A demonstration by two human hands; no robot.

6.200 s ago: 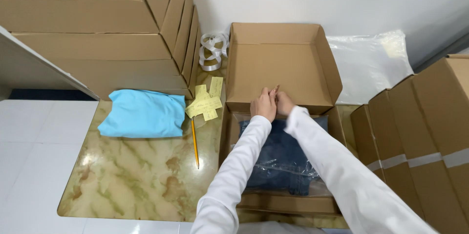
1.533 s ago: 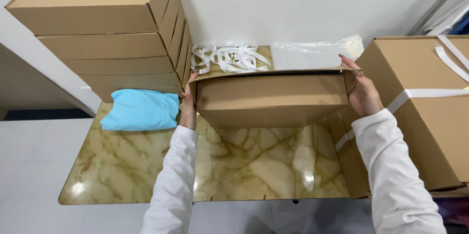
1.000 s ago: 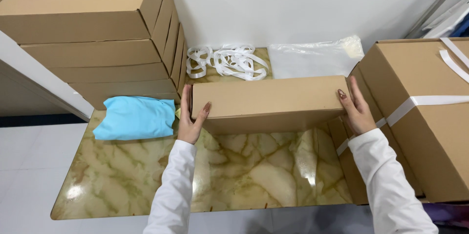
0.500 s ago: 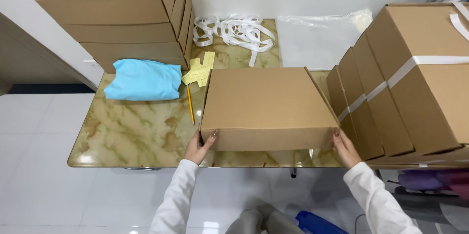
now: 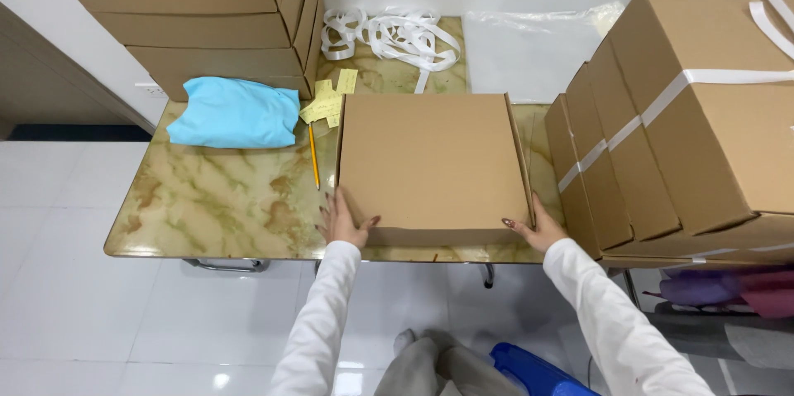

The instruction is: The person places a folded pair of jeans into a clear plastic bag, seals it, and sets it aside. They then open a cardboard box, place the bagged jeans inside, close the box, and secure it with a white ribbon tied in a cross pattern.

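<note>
At the far left a stack of flat cardboard boxes point(image 5: 190, 15) stands at the back of the marble bench point(image 5: 223, 206), with a folded blue cloth point(image 5: 236, 112) in front of it. Next come yellow paper slips point(image 5: 329, 98) and a pencil point(image 5: 314, 156). The left hand point(image 5: 343, 218) presses the near left corner of the closed cardboard box point(image 5: 430, 164), fingers spread open on it. The box lies flat mid-bench. The right hand point(image 5: 538, 229) grips its near right corner, fingers apart. Strapped boxes point(image 5: 662, 131) lean at the right.
</note>
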